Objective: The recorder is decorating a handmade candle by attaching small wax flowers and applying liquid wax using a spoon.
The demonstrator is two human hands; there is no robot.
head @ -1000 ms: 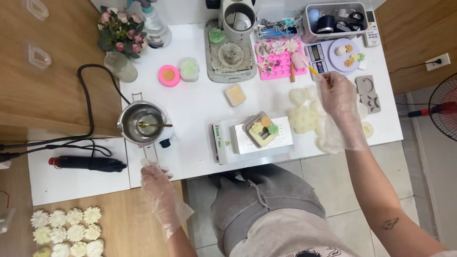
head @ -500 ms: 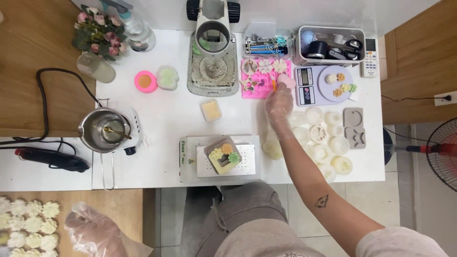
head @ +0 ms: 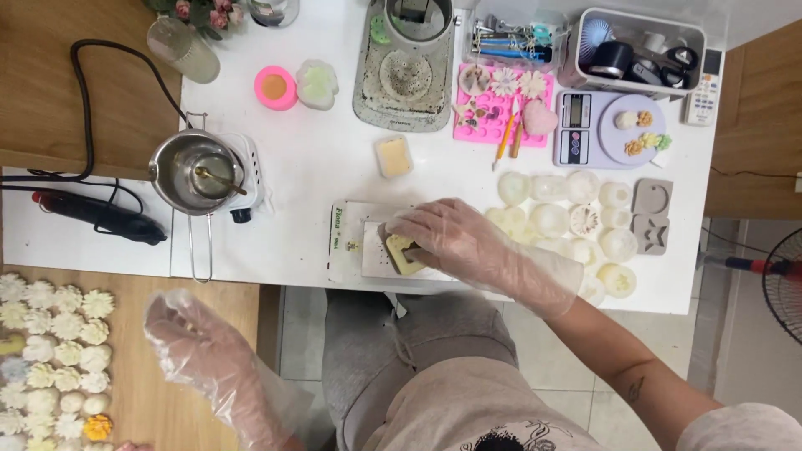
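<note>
Head view: the right hand (head: 447, 238), in a clear plastic glove, lies over a yellow square block (head: 402, 252) on a white perforated plate (head: 373, 255) near the table's front edge, fingers curled onto the block. Just left of it, the flat white box (head: 344, 238) carries a small green label strip. The left hand (head: 194, 338), also gloved, hangs loosely curled and empty over the wooden bench (head: 159, 392), beside rows of pale flower shapes (head: 50, 351).

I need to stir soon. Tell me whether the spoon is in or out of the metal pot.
In. The spoon lies inside the metal pot, its handle leaning over the right rim.
</note>
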